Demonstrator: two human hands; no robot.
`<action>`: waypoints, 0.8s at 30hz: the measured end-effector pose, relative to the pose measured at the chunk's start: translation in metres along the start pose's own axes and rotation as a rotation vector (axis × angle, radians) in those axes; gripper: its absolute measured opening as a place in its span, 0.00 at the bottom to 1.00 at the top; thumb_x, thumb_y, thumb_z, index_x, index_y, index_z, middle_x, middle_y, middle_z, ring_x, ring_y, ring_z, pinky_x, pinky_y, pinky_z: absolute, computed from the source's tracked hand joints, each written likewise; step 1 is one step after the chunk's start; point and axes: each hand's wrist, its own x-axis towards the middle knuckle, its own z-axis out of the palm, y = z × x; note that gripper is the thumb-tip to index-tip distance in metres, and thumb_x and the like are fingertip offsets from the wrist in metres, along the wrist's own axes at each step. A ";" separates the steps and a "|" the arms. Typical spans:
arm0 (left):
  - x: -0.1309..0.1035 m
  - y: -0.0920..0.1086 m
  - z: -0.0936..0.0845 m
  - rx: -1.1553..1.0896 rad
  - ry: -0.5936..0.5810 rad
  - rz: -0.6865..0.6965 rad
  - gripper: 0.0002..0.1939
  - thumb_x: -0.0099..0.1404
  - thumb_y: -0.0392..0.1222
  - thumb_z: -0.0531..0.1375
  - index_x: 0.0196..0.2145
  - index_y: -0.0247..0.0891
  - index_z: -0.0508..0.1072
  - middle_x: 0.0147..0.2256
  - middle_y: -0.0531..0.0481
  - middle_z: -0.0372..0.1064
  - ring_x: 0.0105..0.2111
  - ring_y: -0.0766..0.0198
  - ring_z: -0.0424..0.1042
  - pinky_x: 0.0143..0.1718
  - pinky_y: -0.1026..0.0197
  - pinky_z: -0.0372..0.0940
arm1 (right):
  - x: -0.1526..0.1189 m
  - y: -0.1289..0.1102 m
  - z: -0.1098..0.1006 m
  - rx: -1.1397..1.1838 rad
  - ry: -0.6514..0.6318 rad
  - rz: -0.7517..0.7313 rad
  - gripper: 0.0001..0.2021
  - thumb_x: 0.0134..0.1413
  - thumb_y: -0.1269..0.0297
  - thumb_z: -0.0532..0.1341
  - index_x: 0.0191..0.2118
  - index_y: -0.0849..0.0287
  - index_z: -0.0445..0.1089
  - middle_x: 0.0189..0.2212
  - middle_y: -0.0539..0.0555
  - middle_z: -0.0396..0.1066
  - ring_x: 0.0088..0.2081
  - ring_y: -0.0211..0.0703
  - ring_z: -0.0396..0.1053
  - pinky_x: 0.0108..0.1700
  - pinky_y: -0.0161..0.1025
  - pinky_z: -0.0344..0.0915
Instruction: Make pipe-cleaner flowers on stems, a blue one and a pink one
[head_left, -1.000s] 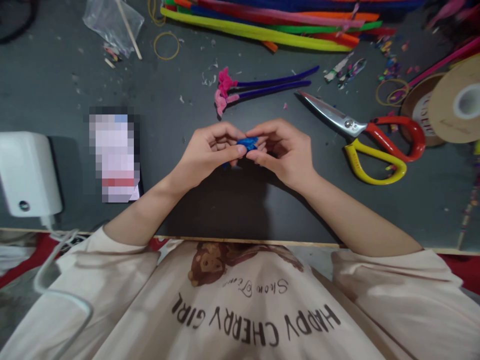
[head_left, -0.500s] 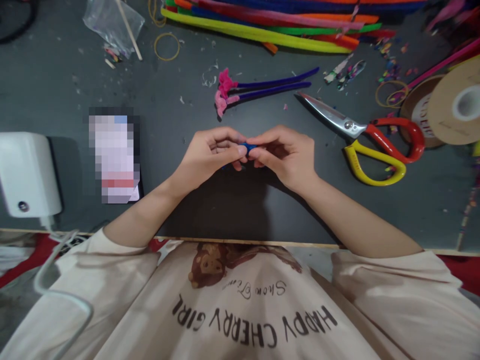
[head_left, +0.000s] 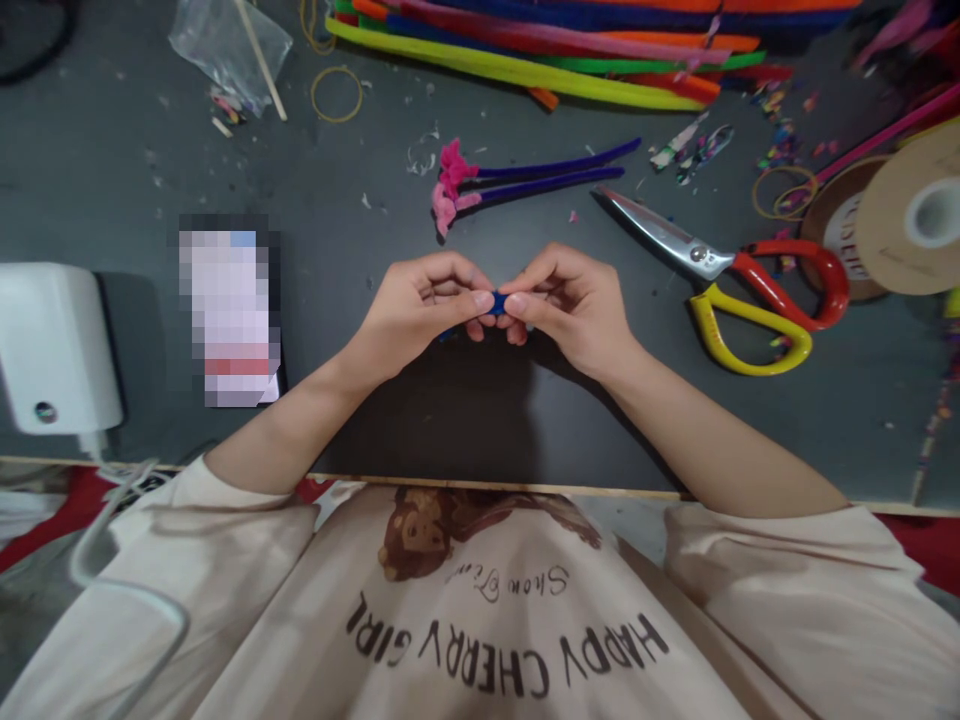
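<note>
A small piece of blue pipe cleaner (head_left: pixel 499 302) is pinched between both thumbs and fingers above the dark table. My left hand (head_left: pixel 431 305) is closed on its left end, my right hand (head_left: pixel 574 305) on its right end; most of the piece is hidden by the fingers. Just beyond the hands lie two pipe-cleaner flowers (head_left: pixel 454 185) with pink heads and purple stems. Scissors (head_left: pixel 701 258) with one red and one yellow handle rest open to the right of my right hand.
At the back lies a bundle of coloured pipe cleaners (head_left: pixel 540 65). A phone (head_left: pixel 232 310) and a white power bank (head_left: pixel 60 348) with a cable are on the left. Ribbon spools (head_left: pixel 900 220) stand at right. A plastic bag (head_left: pixel 225 50) and rubber band (head_left: pixel 337 95) lie far left.
My right hand has shifted slightly left, its thumb now pressing on the blue piece and its lower fingers showing more. My left hand stays almost still.
</note>
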 end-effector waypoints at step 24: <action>-0.008 0.006 0.002 0.244 0.093 0.066 0.13 0.61 0.48 0.65 0.28 0.36 0.70 0.22 0.55 0.71 0.21 0.73 0.70 0.25 0.69 0.68 | 0.002 0.006 -0.005 0.030 0.042 0.046 0.17 0.48 0.48 0.68 0.33 0.56 0.68 0.23 0.43 0.71 0.23 0.29 0.70 0.24 0.28 0.69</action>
